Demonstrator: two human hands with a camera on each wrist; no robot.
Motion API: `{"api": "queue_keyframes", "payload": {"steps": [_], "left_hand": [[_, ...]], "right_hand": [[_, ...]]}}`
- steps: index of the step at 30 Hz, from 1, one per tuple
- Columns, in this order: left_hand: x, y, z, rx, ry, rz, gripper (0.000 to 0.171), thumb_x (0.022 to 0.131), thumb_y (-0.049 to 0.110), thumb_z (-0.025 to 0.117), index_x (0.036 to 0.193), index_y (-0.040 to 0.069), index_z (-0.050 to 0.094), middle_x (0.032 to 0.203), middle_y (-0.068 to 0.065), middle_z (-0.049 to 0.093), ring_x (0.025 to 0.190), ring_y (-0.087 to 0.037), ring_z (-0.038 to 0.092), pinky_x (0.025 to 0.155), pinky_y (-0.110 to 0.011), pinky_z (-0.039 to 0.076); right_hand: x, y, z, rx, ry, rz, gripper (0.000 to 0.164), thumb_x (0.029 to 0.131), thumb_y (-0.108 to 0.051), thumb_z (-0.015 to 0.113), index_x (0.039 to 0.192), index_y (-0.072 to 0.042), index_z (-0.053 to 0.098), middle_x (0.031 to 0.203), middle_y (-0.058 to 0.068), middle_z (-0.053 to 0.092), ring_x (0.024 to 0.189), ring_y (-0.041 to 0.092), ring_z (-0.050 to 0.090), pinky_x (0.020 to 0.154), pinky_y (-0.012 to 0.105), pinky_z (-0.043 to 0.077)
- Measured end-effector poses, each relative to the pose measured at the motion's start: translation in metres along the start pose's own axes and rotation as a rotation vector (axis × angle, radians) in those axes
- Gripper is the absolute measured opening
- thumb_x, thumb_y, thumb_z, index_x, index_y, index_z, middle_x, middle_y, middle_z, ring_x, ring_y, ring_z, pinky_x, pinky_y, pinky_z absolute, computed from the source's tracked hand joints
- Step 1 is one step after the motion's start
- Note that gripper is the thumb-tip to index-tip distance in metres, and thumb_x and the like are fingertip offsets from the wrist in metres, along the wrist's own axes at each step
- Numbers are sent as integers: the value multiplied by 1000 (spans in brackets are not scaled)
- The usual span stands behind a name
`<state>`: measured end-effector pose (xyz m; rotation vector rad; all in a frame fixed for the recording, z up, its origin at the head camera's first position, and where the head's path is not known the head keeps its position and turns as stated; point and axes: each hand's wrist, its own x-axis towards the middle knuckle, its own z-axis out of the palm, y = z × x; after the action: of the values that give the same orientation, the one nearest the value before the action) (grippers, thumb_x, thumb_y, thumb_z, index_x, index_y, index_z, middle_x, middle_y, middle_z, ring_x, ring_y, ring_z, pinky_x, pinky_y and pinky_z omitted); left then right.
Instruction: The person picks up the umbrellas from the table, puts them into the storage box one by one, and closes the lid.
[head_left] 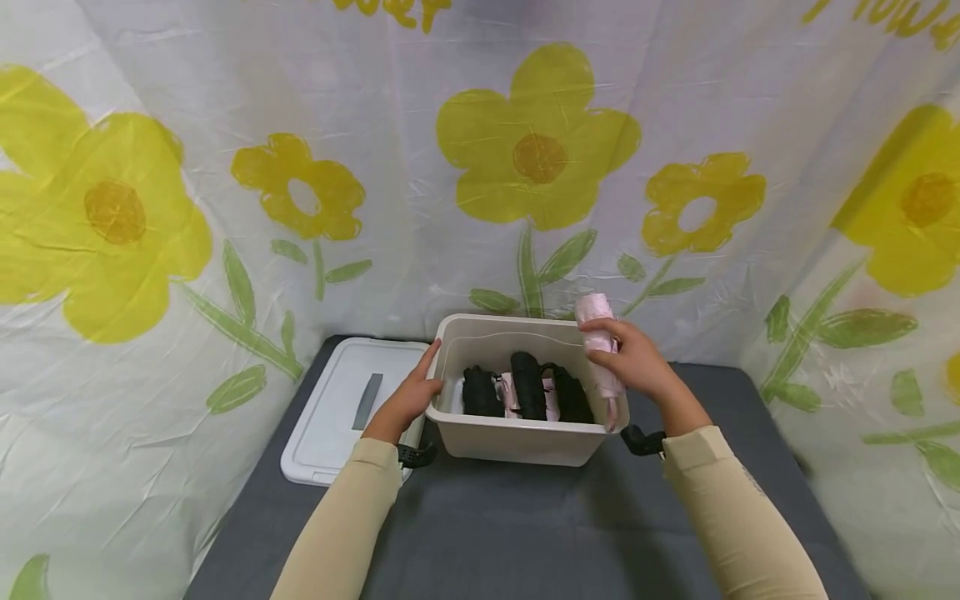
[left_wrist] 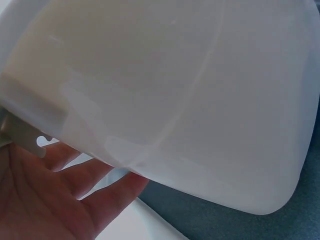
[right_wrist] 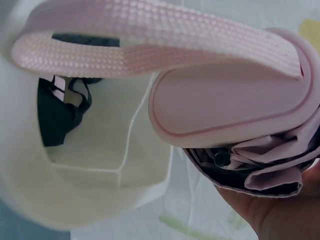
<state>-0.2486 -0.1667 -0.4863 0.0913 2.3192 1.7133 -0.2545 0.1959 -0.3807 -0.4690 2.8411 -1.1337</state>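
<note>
A pink folding umbrella (head_left: 597,337) is in my right hand (head_left: 632,360), its fingers and thumb around the rolled fabric. It stands tilted over the right end of a beige storage bin (head_left: 517,440). In the right wrist view its flat pink handle end (right_wrist: 225,102) and woven wrist strap (right_wrist: 165,30) fill the upper part. My left hand (head_left: 408,400) rests against the bin's left side at the rim, fingers extended. The left wrist view shows those fingers (left_wrist: 112,197) along the bin's wall (left_wrist: 165,100). Inside the bin lie several rolled black umbrellas (head_left: 529,387), with pink ones (head_left: 510,393) partly hidden between them.
A white lid (head_left: 330,408) with a grey handle strip lies left of the bin on the dark grey tabletop (head_left: 517,533). Behind and on both sides hangs a white curtain (head_left: 405,275) printed with yellow flowers. The bin stands close to the back curtain.
</note>
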Motion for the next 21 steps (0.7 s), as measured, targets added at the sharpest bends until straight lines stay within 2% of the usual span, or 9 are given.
{"api": "queue_keyframes", "payload": {"steps": [3, 5, 8, 11, 15, 21], "left_hand": [[-8, 11, 0, 11, -5, -5, 83, 88, 1, 40, 158, 26, 2, 164, -14, 4, 147, -39, 13, 111, -63, 24], [-10, 13, -1, 13, -3, -4, 83, 88, 1, 40, 158, 25, 2, 164, -14, 4, 147, -38, 14, 110, -62, 25], [-6, 8, 0, -4, 8, 1, 83, 88, 1, 40, 158, 28, 4, 164, -13, 5, 147, -38, 14, 110, -63, 25], [2, -4, 0, -12, 22, 4, 83, 88, 3, 40, 157, 34, 5, 164, -10, 6, 147, -37, 15, 110, -64, 24], [11, -18, 1, -3, 38, 13, 84, 88, 5, 41, 155, 41, 6, 164, -7, 7, 147, -35, 17, 110, -62, 25], [14, -21, 2, -12, 45, 29, 84, 88, 4, 42, 155, 42, 8, 164, -7, 8, 147, -33, 17, 111, -60, 25]], "right_hand": [[5, -4, 3, 7, -18, -5, 42, 93, -23, 63, 134, -20, 57, 139, 18, 47, 98, 33, 58, 70, 37, 50], [7, -7, 5, 18, -29, -11, 42, 93, -22, 62, 134, -19, 57, 140, 18, 47, 98, 34, 58, 71, 38, 50], [12, -11, 8, 25, -41, -34, 42, 93, -21, 62, 134, -19, 57, 142, 18, 47, 103, 34, 57, 73, 39, 50], [17, -15, 11, 29, -54, -57, 42, 93, -20, 63, 134, -18, 57, 143, 18, 46, 105, 34, 56, 74, 39, 50], [23, -20, 18, 62, -84, -45, 43, 93, -20, 63, 135, -18, 57, 142, 18, 46, 100, 33, 59, 71, 37, 51], [32, -23, 28, 93, -109, -27, 42, 92, -19, 63, 134, -19, 58, 141, 18, 46, 102, 34, 59, 71, 37, 52]]}}
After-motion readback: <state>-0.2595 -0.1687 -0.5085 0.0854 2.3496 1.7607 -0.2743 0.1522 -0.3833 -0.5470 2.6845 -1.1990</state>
